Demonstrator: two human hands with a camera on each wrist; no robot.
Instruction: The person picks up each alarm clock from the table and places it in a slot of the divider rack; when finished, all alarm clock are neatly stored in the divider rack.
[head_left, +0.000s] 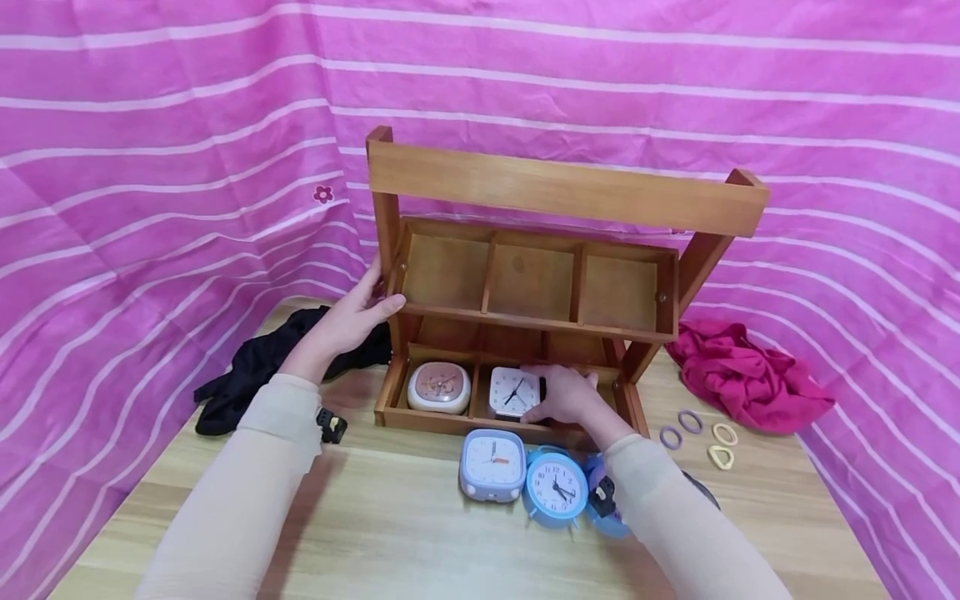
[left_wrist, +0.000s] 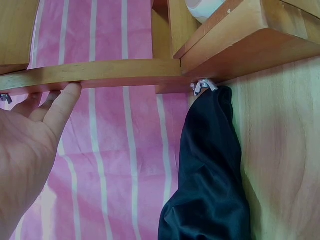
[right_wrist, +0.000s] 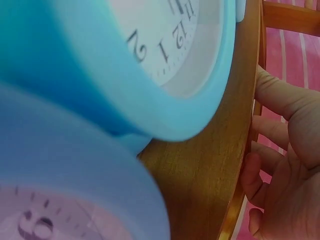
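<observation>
A wooden two-tier rack (head_left: 562, 193) stands on the table. My left hand (head_left: 352, 321) rests with straight fingers against the left end of its upper tray (left_wrist: 125, 72), thumb on the front edge. My right hand (head_left: 566, 398) reaches into the lower tray and grips a white square clock (head_left: 512, 390) in the middle compartment; in the right wrist view its fingers (right_wrist: 280, 100) curl behind the tray's front wall (right_wrist: 210, 165). A pink-faced white clock (head_left: 438, 387) sits in the lower left compartment. The upper tray's three compartments hold nothing.
On the table before the rack stand a lavender square clock (head_left: 492, 465), a blue round alarm clock (head_left: 555, 487) and a third bluish clock (head_left: 611, 521) under my right wrist. Black cloth (head_left: 255, 367) lies left, magenta cloth (head_left: 742, 375) and several hair rings (head_left: 690, 421) right.
</observation>
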